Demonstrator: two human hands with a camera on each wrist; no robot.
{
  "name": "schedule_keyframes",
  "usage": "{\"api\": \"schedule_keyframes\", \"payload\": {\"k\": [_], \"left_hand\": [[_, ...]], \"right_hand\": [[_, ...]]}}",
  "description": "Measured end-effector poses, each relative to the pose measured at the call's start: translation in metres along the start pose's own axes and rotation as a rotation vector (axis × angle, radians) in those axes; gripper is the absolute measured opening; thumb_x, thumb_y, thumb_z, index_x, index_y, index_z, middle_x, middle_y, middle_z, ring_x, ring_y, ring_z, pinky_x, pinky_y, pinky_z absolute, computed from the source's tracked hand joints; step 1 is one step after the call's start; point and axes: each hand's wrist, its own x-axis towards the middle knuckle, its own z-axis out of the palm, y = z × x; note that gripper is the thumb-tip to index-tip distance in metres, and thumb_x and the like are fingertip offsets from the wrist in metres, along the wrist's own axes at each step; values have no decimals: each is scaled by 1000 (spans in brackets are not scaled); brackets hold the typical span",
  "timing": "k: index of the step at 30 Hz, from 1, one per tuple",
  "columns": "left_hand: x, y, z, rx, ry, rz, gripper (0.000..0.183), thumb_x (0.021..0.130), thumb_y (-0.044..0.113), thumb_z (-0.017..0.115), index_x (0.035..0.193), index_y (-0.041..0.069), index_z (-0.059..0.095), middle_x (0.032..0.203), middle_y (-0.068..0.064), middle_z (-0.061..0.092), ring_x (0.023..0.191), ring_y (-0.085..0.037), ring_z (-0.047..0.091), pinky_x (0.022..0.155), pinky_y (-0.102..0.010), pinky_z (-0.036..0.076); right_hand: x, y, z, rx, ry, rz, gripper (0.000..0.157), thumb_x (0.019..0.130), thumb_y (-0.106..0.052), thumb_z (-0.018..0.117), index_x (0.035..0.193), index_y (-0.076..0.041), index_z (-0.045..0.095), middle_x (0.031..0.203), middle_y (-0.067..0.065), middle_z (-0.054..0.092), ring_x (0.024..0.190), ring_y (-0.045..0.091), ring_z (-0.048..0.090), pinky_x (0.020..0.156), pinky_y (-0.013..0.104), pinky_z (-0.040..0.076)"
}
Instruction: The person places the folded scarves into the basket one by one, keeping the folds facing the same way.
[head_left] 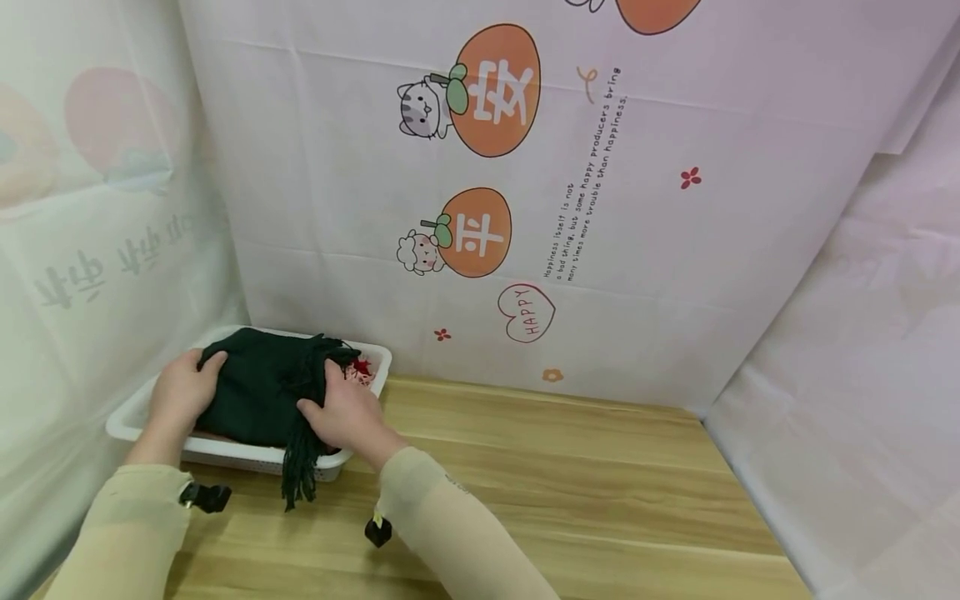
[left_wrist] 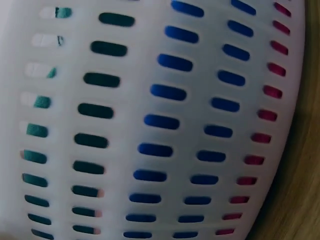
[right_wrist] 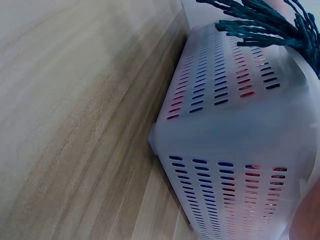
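A dark green fringed scarf (head_left: 255, 387), folded into a flat bundle, lies in the top of a white slotted plastic basket (head_left: 225, 454). My left hand (head_left: 183, 387) holds its left edge, thumb on top and the other fingers mostly hidden. At the right end my right hand (head_left: 348, 412) grips the cloth beside the fringe. Some fringe (head_left: 300, 467) hangs over the basket's front rim, and the right wrist view shows green strands (right_wrist: 265, 25) above the slotted wall. The left wrist view is filled by the basket wall (left_wrist: 135, 85), with green, blue and pink showing through its slots.
A red and white patterned cloth (head_left: 362, 369) shows at the basket's right end. The basket stands on a wood-grain table (head_left: 555, 492), in the back left corner. Printed white sheets (head_left: 337, 167) hang behind and at both sides.
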Motion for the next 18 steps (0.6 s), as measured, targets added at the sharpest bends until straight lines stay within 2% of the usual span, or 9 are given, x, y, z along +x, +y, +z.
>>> {"api": "schedule_keyframes", "payload": {"k": [3,6,11,14,16,18], "left_hand": [[0,-1,0,79,-41,-38,79,120,49,33,156,-20,38,155,-50,40,137,-70,43,110,-78,39],[0,2,-1,157,-64,-72,80,119,51,36,148,-22,44,147,-50,46,126,-69,52,99,-76,47],[-1,8,-1,238,-76,-102,75,118,49,43,132,-25,50,130,-50,54,109,-67,60,80,-73,52],[-3,11,0,262,-61,-89,73,117,47,45,130,-25,49,126,-51,51,107,-68,59,78,-74,51],[-6,13,2,271,-32,-65,71,117,45,46,131,-25,48,126,-50,47,108,-68,57,77,-75,50],[-9,13,4,274,4,-27,70,117,44,47,135,-24,47,126,-48,45,109,-68,54,76,-75,49]], "right_hand": [[-2,0,1,-45,7,-11,79,111,-56,61,173,-14,34,138,2,75,93,15,72,80,33,58],[-3,1,2,-77,25,-11,79,112,-56,60,173,-15,34,125,0,78,79,13,67,70,31,54],[-7,1,3,-67,59,-8,76,112,-55,60,173,-17,36,113,-2,78,65,11,57,60,30,48],[-9,3,4,-27,78,-15,72,112,-52,62,171,-17,40,130,-1,77,76,12,66,67,31,54],[-12,5,5,-4,87,-28,69,112,-50,61,169,-17,43,144,-1,72,96,14,73,81,32,59],[-15,9,5,45,96,-44,64,113,-48,60,167,-16,47,155,-1,65,119,16,72,98,33,59]]}}
